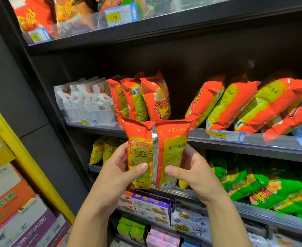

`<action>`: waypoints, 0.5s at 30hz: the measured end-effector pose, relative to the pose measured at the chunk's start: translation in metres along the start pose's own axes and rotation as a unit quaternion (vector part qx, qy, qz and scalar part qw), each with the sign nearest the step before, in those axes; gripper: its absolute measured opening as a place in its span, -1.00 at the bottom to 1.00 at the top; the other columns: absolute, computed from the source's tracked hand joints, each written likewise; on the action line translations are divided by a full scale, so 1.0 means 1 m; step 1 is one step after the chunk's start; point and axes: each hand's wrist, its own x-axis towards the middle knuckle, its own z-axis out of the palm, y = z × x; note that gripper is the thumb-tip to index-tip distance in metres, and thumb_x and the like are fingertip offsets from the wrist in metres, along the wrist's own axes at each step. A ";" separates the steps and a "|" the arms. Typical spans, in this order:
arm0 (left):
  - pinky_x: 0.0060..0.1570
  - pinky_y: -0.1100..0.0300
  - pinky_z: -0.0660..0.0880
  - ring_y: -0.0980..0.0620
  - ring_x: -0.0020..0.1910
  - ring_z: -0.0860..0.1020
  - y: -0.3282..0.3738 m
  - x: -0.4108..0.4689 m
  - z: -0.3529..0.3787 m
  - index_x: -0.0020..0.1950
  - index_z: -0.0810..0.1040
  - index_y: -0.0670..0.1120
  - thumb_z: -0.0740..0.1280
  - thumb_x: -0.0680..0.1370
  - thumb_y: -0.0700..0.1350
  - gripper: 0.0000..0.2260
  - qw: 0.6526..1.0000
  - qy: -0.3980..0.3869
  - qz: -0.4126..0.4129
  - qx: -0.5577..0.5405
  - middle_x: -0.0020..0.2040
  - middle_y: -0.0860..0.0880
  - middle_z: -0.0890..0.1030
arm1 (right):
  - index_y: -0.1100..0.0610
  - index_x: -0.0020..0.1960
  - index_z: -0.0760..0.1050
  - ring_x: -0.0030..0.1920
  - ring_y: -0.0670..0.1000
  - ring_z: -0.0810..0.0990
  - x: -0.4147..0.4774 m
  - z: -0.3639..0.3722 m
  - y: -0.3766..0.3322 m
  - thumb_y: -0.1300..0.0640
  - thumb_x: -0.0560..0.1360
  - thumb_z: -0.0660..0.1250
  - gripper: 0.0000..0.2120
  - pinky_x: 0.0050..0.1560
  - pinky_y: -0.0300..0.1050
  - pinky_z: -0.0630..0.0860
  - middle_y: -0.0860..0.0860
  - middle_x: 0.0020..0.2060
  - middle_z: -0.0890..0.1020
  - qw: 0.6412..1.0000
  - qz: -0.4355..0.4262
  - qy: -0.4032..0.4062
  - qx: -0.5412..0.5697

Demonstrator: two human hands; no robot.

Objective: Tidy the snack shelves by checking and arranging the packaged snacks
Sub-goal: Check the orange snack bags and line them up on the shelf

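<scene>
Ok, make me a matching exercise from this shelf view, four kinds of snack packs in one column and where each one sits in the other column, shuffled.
Things
1. orange-and-yellow foil snack bag with a silver back seam
2. white plastic pouches
3. green foil bags
4. purple cardboard biscuit boxes

Places
A. right side, one shelf below that tag
B. left end of the shelf carrying the 3.00 price tag
C. gripped by the left hand and right hand
D. low shelf, just below the held bag

Pairs: 1-C, 2-B, 3-A, 4-D
</scene>
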 end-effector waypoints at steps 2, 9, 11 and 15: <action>0.19 0.04 0.65 -0.02 0.27 0.67 0.000 0.001 -0.001 0.43 0.53 -0.02 0.47 0.50 -0.19 -0.51 1.000 0.003 -0.009 -0.019 0.27 -0.03 0.71 | 0.09 0.43 0.45 0.28 0.06 0.67 0.000 -0.001 -0.001 0.13 0.40 0.59 -0.36 0.23 -0.03 0.63 0.04 0.25 0.70 1.000 0.010 -0.013 0.000; 0.23 -0.27 0.60 -0.22 0.14 0.73 -0.005 0.009 0.003 0.32 0.61 -0.06 0.46 0.49 0.04 -0.57 0.991 0.044 -0.094 -0.083 0.18 -0.15 0.74 | 0.14 0.37 0.51 0.24 0.10 0.70 0.004 0.002 0.000 -0.25 0.33 0.62 -0.24 0.18 -0.04 0.64 0.08 0.23 0.72 0.997 0.076 -0.008 0.030; 0.19 -0.25 0.62 -0.26 0.08 0.74 -0.004 0.012 0.006 0.29 0.63 -0.10 0.46 0.48 0.09 -0.55 0.986 0.060 -0.122 -0.092 0.13 -0.20 0.75 | 0.17 0.32 0.54 0.18 0.12 0.73 0.007 0.006 -0.001 -0.21 0.40 0.54 -0.35 0.15 0.01 0.63 0.10 0.16 0.74 0.995 0.096 0.011 0.037; 0.19 -0.23 0.62 -0.27 0.04 0.75 -0.003 0.015 0.006 0.28 0.63 -0.13 0.44 0.50 0.13 -0.54 0.981 0.059 -0.155 -0.104 0.08 -0.22 0.76 | 0.24 0.29 0.55 0.15 0.19 0.74 0.010 0.013 -0.003 -0.19 0.45 0.48 -0.39 0.30 0.25 0.59 0.17 0.11 0.75 0.988 0.141 0.025 0.061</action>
